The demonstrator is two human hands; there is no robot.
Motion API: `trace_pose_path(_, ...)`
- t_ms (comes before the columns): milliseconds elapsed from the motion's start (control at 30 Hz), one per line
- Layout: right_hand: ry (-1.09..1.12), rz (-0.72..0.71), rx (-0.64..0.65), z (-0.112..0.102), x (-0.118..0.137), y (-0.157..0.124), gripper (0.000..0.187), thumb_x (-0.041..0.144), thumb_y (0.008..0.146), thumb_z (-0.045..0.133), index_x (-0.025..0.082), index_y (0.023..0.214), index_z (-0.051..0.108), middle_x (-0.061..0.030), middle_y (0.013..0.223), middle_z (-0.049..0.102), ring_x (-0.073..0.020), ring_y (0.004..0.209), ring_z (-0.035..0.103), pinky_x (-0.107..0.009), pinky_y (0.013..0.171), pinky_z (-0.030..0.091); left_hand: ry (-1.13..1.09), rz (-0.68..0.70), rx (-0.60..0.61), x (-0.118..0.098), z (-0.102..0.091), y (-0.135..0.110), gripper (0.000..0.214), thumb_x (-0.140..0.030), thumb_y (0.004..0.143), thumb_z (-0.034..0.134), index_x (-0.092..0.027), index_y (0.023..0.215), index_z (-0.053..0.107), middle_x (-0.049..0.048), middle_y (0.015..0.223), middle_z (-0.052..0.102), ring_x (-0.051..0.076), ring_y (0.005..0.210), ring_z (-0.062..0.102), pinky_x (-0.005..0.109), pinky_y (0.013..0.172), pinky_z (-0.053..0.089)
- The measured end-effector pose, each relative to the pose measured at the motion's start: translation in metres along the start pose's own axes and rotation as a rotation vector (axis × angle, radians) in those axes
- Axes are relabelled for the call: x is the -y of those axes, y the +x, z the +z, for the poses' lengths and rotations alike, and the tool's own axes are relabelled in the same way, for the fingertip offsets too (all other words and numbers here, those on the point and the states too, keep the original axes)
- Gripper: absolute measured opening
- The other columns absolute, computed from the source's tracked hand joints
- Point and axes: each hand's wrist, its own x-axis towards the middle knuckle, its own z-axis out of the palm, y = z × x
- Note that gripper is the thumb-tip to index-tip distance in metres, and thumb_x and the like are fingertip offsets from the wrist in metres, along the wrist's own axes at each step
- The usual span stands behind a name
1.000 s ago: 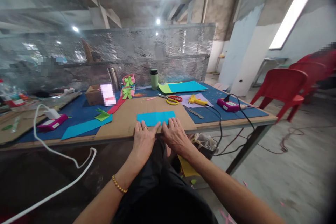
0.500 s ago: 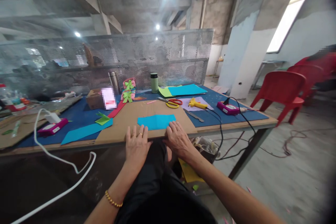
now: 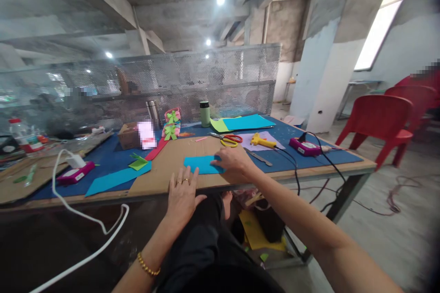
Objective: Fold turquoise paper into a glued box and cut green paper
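Observation:
A blue piece of paper [image 3: 201, 165] lies on a flat sheet of cardboard [image 3: 168, 155] at the table's front edge. My left hand [image 3: 183, 190] is open, its fingers spread on the cardboard and their tips at the paper's near left edge. Over the paper's right end, my right hand [image 3: 235, 163] has its fingers bent together and closed on it, covering that end. Beyond it lie scissors [image 3: 228, 141] with red and yellow handles and a yellow glue gun [image 3: 264, 141] on lilac paper.
Left of the cardboard are a blue strip [image 3: 117, 178] and green paper pieces [image 3: 138, 163]. A metal ruler-like blade [image 3: 259, 158] lies at right. Purple power boxes [image 3: 305, 147] with cables, a green bottle [image 3: 205, 114] and stacked coloured sheets [image 3: 249, 122] stand farther back. A white cable [image 3: 82, 256] hangs at left.
My right hand has moved up from the table's front edge onto the blue paper's right end. The left hand stays at the near edge. The view has shifted slightly.

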Motion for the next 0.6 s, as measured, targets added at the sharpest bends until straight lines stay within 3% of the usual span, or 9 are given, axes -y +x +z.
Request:
trace_pose_path(167,0.188,0.080,0.022,0.010,0.002,0.012,0.034,0.038,0.081,0.073,0.014,0.106,0.076,-0.0165,0.108,0.074,-0.0282,0.102,0.067,-0.031,0.080,0.046,0.003,-0.024,0.003,-0.003,0.002,-0.002,0.083,-0.041,0.082,0.074,-0.016,0.153,0.039,0.0237,0.156,0.038,0.038,0.143,0.039,0.057,0.115,0.031)
trace_pose_path(300,0.288,0.099,0.095,0.004,-0.016,0.021,0.018,0.028,0.079,0.071,0.017,0.089,0.079,-0.0078,0.087,0.076,-0.0196,0.080,0.068,-0.024,0.066,0.044,-0.024,-0.025,-0.029,-0.004,0.003,-0.003,0.085,-0.041,0.083,0.072,-0.011,0.154,0.035,0.0269,0.154,0.040,0.038,0.142,0.040,0.058,0.116,0.030)
trace_pose_path(400,0.372,0.076,0.142,-0.003,-0.032,0.025,0.019,0.031,0.080,0.069,0.017,0.088,0.079,-0.0022,0.075,0.073,-0.0144,0.069,0.063,-0.021,0.060,0.041,-0.048,-0.014,-0.034,-0.003,0.003,-0.004,0.085,-0.044,0.085,0.069,-0.009,0.154,0.035,0.0267,0.152,0.042,0.038,0.142,0.040,0.057,0.117,0.029)
trace_pose_path(500,0.491,0.050,0.178,-0.008,-0.045,0.023,0.022,0.034,0.081,0.066,0.015,0.078,0.076,0.0007,0.065,0.065,-0.0115,0.060,0.055,-0.021,0.055,0.037,-0.095,-0.034,0.001,0.000,0.002,-0.001,0.079,-0.052,0.090,0.060,-0.010,0.153,0.037,0.0239,0.152,0.044,0.038,0.142,0.040,0.057,0.116,0.028)
trace_pose_path(600,0.633,0.049,0.097,-0.013,-0.051,0.021,0.028,0.036,0.080,0.064,0.014,0.065,0.068,0.0027,0.057,0.055,-0.0108,0.056,0.046,-0.023,0.053,0.032,-0.211,-0.070,0.031,0.004,-0.001,0.009,0.075,-0.058,0.096,0.045,-0.015,0.155,0.033,0.0204,0.153,0.044,0.037,0.140,0.042,0.056,0.114,0.032)
